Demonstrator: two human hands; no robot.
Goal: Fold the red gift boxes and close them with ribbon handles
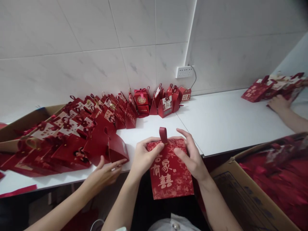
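Observation:
Between my two hands, above the table's front edge, is a red gift box [172,179] with pale flower patterns, white Chinese characters and a dark red ribbon loop on top. My left hand [145,157] grips its upper left side, the thumb on the front near the loop and the fingers behind. On the upper right side, my right hand [192,158] has its thumb on the front, its index finger raised off the box and its other fingers partly hidden. Rows of similar red gift boxes [72,147] stand to the left on the white table [216,118].
A co-worker's hand [108,171] is by the left rows; another person's hand [279,104] touches red boxes [257,89] at far right. A cardboard carton [243,189] of red items sits at lower right, another carton [31,120] at left. A power strip [184,72] is on the wall.

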